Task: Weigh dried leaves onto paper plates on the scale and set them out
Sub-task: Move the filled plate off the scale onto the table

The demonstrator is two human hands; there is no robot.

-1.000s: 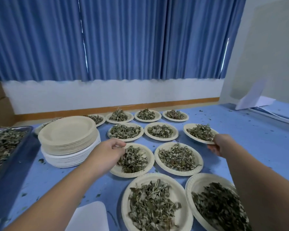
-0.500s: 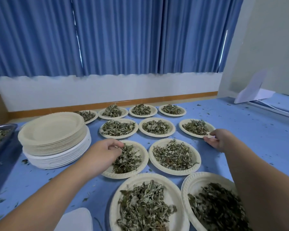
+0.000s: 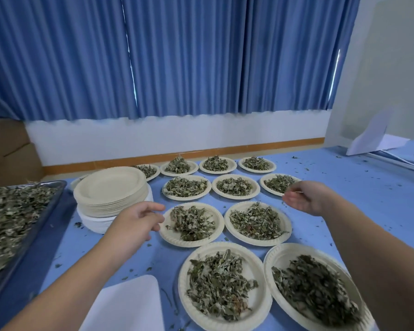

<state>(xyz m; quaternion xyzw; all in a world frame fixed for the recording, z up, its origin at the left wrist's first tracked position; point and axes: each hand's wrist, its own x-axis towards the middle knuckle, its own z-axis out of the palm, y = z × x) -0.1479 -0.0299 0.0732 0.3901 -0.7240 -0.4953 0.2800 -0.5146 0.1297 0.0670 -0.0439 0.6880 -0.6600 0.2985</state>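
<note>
The metal tray (image 3: 54, 199) heaped with dried leaves (image 3: 7, 218) is cut off at the left edge. A white flat object (image 3: 127, 304) at the bottom edge shows only one corner, so I cannot tell what it is. Both forearms reach forward over the blue table (image 3: 368, 199). The left hand (image 3: 139, 220) has relaxed, slightly spread fingers and holds nothing. It is just beside the left rim of a filled paper plate (image 3: 167, 235); contact is unclear. The right hand (image 3: 306, 197) hangs loosely curled at the rim of another filled plate (image 3: 265, 185) and seems empty. The filled plates lie in rows running away toward the curtain (image 3: 201, 56), beside a stack of empty plates (image 3: 110, 185).
</note>
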